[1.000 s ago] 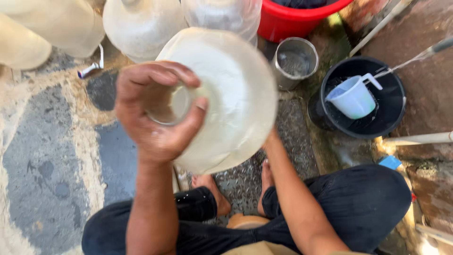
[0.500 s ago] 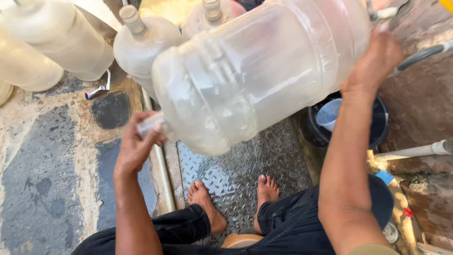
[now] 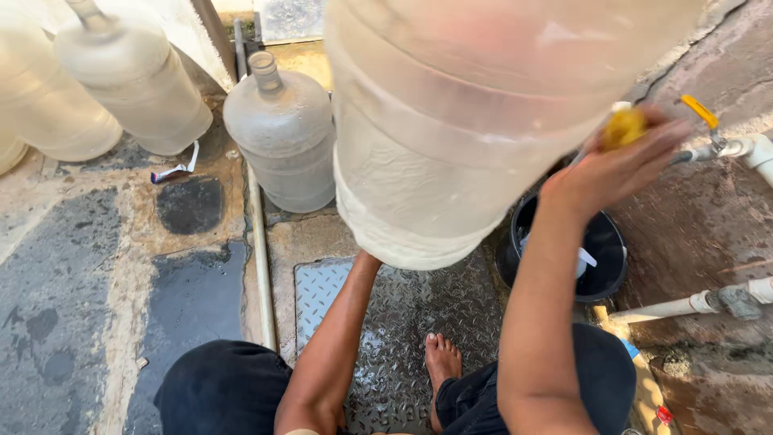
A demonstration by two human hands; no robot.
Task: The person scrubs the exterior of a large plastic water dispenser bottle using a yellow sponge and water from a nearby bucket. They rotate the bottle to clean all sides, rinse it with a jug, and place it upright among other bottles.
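Since half a second earlier, the large translucent plastic water jug [image 3: 475, 121] had swung from lying sideways across the view to standing nearly upright and close to the camera, base downward, filling the upper middle of the frame; the right hand [image 3: 620, 165] had shifted from the jug's far end to its right flank

Right hand: fingers curled shut around a small yellow sponge-like pad [image 3: 624, 127], pressed against or just beside the jug wall; judged a bracing and scrubbing hold, the palm steadying the raised weight from the side

Left hand: hidden behind the jug base; only the forearm [image 3: 338, 338] showed, rising under the jug, so it likely bore the load from below; whether its fingers were open or closed could not be told

Surroundings: a second grey-white plastic jug with narrow neck [image 3: 282, 137] stood upright on the ground just left of the held one; two more pale jugs [image 3: 133, 80] lay tilted farther left by the wall; a thin metal pipe [image 3: 259, 242] ran along the ground beside a wet chequered steel plate [image 3: 386, 322] where a bare foot [image 3: 441, 362] rested; a black round bucket [image 3: 600, 250] sat at right, partly hidden by the right forearm, a pale scoop inside; white plastic piping with a yellow-handled tap [image 3: 708, 129] stood near the right hand, crowding that side
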